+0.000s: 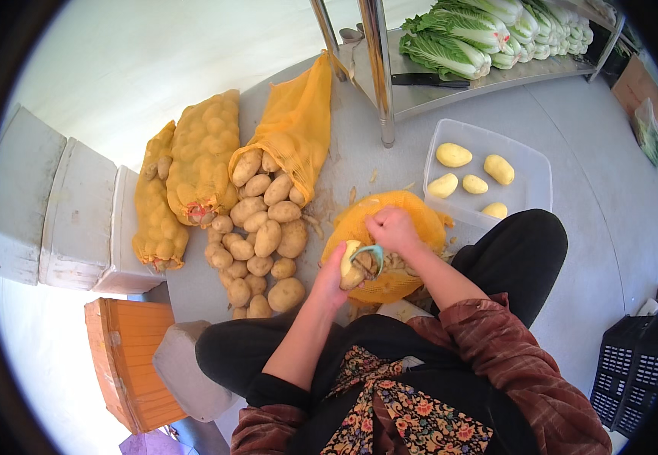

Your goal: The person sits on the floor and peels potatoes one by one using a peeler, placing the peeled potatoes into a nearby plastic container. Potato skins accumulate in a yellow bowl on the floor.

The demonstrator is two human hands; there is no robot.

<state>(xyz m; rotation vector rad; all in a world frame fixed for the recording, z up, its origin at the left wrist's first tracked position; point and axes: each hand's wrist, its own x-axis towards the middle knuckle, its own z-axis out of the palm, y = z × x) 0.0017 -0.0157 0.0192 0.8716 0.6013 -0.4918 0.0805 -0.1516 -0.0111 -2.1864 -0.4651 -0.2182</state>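
Observation:
My left hand grips a partly peeled potato between my knees. A light-blue peeler lies against the potato, its handle end by my right hand, whose fingers are closed. Beneath both hands is an orange mesh sack with peelings on it. To the left, unpeeled potatoes spill from the mouth of an open orange mesh sack. Several peeled potatoes lie apart in a clear plastic tub at the right.
Filled mesh sacks lie at the left beside pale bins and an orange box. A steel shelf holds Chinese cabbages and a black-handled knife. A black plastic crate stands at lower right.

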